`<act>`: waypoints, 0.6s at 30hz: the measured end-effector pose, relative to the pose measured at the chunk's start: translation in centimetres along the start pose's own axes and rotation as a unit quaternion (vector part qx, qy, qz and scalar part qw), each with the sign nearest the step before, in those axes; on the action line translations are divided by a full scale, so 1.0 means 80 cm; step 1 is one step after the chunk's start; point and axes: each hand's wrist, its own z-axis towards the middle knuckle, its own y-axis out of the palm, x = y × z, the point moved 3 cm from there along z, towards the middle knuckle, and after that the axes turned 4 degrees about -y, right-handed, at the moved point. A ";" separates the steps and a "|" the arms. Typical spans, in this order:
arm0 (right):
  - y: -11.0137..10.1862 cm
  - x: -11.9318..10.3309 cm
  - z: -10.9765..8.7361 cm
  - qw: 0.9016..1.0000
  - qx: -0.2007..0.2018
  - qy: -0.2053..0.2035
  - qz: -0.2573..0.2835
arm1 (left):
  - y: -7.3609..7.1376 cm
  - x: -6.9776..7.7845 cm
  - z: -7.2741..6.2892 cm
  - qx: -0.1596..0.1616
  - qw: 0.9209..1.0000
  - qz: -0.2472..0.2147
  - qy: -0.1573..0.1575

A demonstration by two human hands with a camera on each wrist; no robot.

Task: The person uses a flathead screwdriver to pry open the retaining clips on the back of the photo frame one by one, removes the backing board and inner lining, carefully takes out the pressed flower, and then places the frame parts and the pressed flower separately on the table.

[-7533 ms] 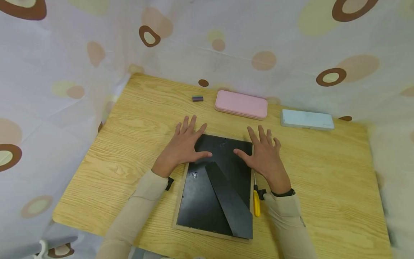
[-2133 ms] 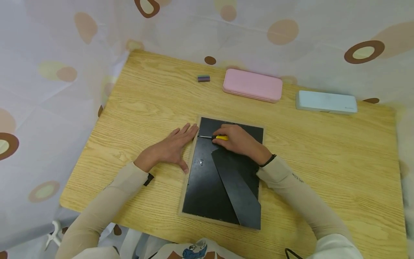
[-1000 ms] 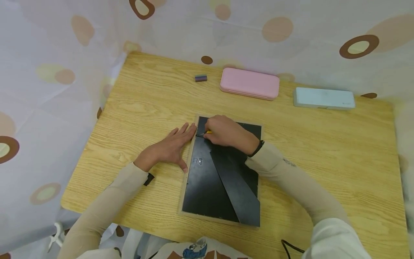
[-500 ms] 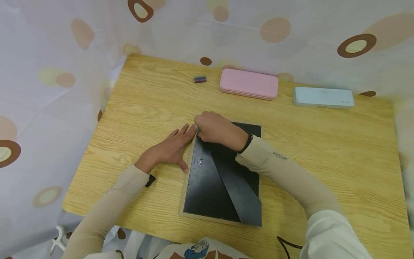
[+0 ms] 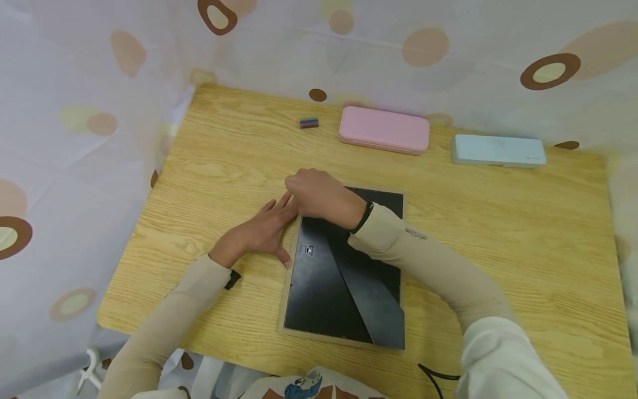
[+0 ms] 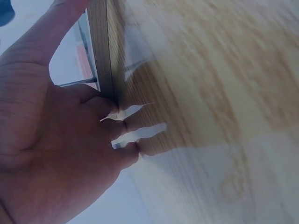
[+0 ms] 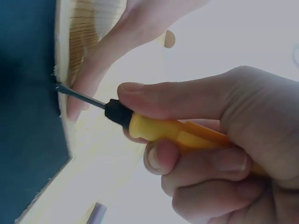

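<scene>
A picture frame [image 5: 321, 299] lies face down on the table, its black backing and stand leg upward. In the head view my left hand [image 5: 256, 230] rests along the frame's left edge, fingers spread and thumb apart. The left wrist view shows that hand [image 6: 56, 135] against the wooden side of the frame. My right hand [image 5: 321, 194] crosses over the frame's upper left corner. It grips a screwdriver [image 7: 156, 128] by its yellow handle. The metal tip meets the seam between backing and frame rim, close to the left fingers. From the head view the screwdriver is hidden under the hand.
Behind the frame are a pink case [image 5: 384, 130], a pale blue case [image 5: 498, 151] and a small dark cylinder-like piece [image 5: 309, 122]. A black cable [image 5: 436, 374] lies near the front edge of the wooden table [image 5: 523, 249]. Patterned cloth hangs behind.
Earlier the screwdriver lay right of the frame and both hands were open. My right hand then took it to the left seam, and has lately shifted left and swung over the edge.
</scene>
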 end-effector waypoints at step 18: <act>-0.010 -0.034 0.026 0.998 -0.025 0.013 -0.053 | 0.000 -0.002 -0.001 0.022 1.000 0.003 0.020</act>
